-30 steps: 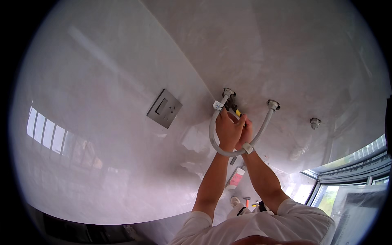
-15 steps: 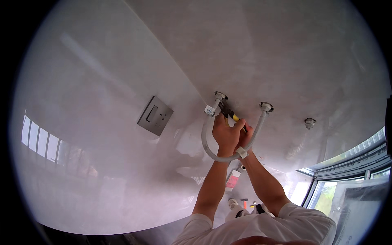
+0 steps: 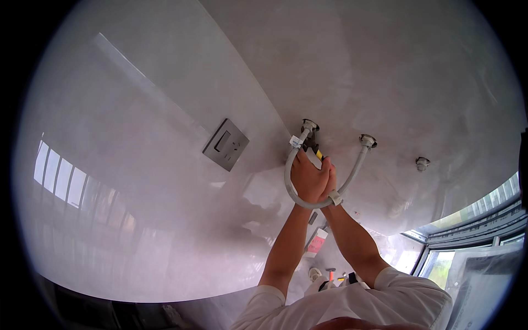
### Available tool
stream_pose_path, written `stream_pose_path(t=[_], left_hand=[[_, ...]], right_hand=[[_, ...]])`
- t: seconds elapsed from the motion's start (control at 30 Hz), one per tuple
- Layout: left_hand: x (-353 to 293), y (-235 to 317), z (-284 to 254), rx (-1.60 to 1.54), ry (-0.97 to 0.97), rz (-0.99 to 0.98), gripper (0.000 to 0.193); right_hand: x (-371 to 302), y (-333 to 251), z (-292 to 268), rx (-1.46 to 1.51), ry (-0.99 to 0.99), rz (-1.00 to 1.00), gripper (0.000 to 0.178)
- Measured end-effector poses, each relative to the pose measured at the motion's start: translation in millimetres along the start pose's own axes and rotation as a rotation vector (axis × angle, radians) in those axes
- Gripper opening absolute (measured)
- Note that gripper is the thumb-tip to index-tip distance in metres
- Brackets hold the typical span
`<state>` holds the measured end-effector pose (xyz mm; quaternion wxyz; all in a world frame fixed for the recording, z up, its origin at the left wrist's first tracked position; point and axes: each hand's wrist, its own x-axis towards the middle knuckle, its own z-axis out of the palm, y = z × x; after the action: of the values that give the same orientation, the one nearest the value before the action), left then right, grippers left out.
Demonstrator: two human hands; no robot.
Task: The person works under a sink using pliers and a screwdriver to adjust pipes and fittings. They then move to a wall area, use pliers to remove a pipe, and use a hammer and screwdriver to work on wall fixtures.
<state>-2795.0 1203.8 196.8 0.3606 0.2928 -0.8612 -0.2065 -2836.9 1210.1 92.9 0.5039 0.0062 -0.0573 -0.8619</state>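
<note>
- Two hands together: L hand (image 3: 309, 179) & R hand (image 3: 331, 180) overlap, clamped on yellow/black pliers (image 3: 319, 154); most fingers hidden, so exact grip n/a.
- Pliers loc: head up at L wall fitting (image 3: 309, 125), just under hose end; can't tell if jaws bite.
- Grey hose (image 3: 288, 175) loops down in a U, from L fitting to R fitting (image 3: 368, 141), crossing in front of wrists. White clip (image 3: 334, 197) near wrists, paper tag (image 3: 296, 141) nr L end.
- Step in hand (judgmt): prob. working the L fitting w/ pliers.
- To do well: seat jaws square on the flats, full depth; short, steady turns; re-grip rather than twist at an angle.
- Watch: hose end shouldn't rotate or kink; forearms could tug loop.
- Go easy on force, slip risk: knuckles or wall (image 3: 385, 82) would take it.
- Also: socket plate (image 3: 226, 144) to L, keep water off.
</note>
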Motion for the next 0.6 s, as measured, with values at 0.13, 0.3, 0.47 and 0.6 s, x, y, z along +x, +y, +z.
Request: stream_pose_path(t=[0.13, 0.3, 0.47, 0.6], left_hand=[[-5.9, 1.6, -6.3, 0.025, 0.015, 0.017, 0.093], [-19.1, -1.9, -3.1, 0.002, 0.039, -0.007, 0.096], [-13.5, -14.9, 4.2, -0.004, 0.07, 0.086, 0.094], [-7.0, -20.4, 2.5, -0.063, 0.051, 0.108, 0.09]], right_hand=[[-0.1, 11.6, 4.8, 0.01, 0.026, -0.042, 0.055], [-9.7, 14.6, 5.3, -0.04, 0.088, -0.085, 0.055], [-19.0, 5.5, 10.9, -0.112, 0.146, -0.12, 0.055], [-21.5, 3.4, 17.2, -0.158, 0.189, -0.134, 0.055]])
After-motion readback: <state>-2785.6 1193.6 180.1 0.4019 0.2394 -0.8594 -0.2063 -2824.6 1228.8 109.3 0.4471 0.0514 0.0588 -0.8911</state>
